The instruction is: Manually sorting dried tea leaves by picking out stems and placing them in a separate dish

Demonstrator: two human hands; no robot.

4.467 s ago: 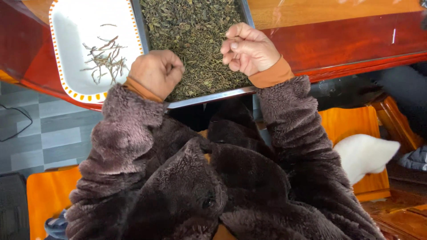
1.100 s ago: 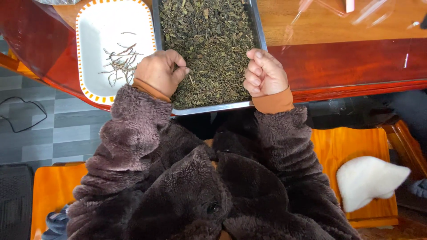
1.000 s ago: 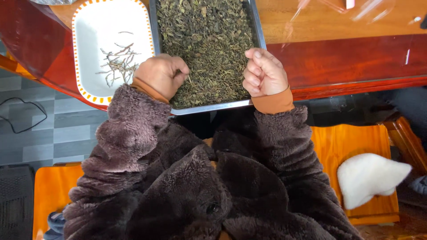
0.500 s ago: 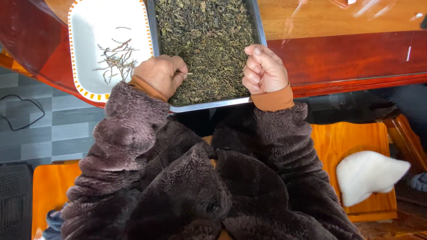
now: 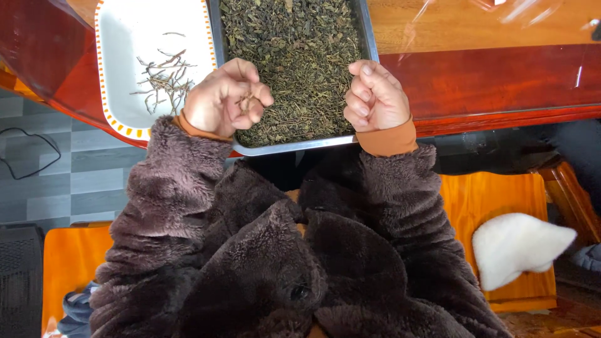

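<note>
A metal tray (image 5: 294, 147) filled with dark green dried tea leaves (image 5: 294, 56) lies on a red wooden table. My left hand (image 5: 222, 100) hovers over the tray's near left corner, palm turned up and fingers curled around a few thin tea stems (image 5: 249, 100). At the tray's near right corner my right hand (image 5: 375, 97) is curled into a loose fist; I cannot see anything in it. Left of the metal tray sits a white tray with an orange dotted rim (image 5: 122, 94), holding a small heap of pale stems (image 5: 164, 78).
The red table (image 5: 501, 75) runs off to the right with a glass top reflecting light. My brown fleece sleeves fill the foreground. An orange wooden bench (image 5: 501, 200) carries a white cushion (image 5: 516, 247). Grey floor tiles and a black cable (image 5: 31, 153) lie at left.
My left hand has turned palm up, showing the stems it holds. The right hand has stayed curled at the tray's near right corner.
</note>
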